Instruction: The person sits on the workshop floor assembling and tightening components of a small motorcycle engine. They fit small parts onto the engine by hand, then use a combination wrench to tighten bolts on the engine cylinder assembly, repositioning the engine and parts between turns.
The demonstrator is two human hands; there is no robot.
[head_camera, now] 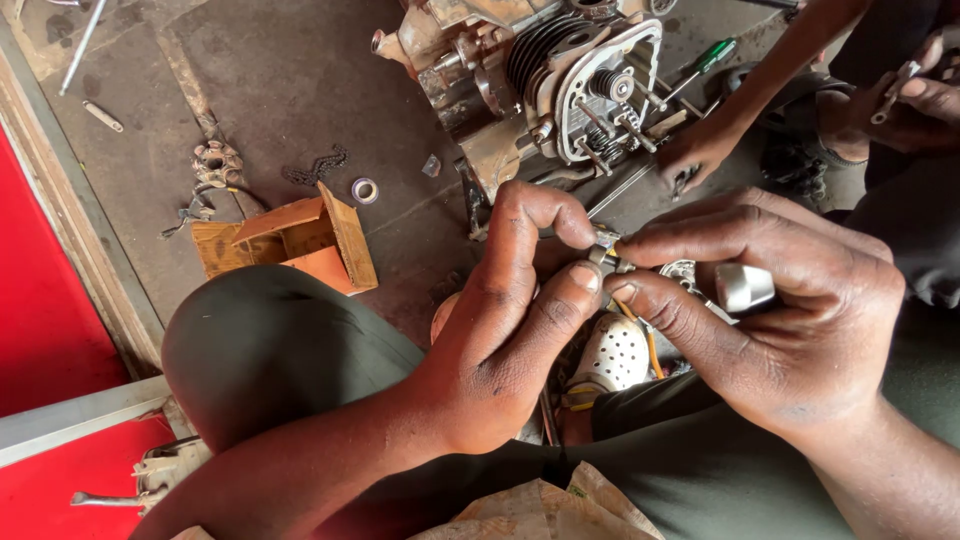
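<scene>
Head view: hands low at centre, over the lap.
Left hand (520,310): pinching a small metal part (605,245) between thumb and fingers.
Right hand (790,320): clenched on a silver-handled tool (742,287) — fingertips touching the same part.
Far: engine block (545,75); co-worker's hand (700,150) beside it.
Left: wooden box (300,240) on the floor.

Left hand (505,320) raised from lower left, thumb and forefinger pinched tight. Right hand (775,300) opposite — fingers curled closed, forefinger and thumb meeting the left's tips. Both wrists bent inward — forearms bare.
</scene>
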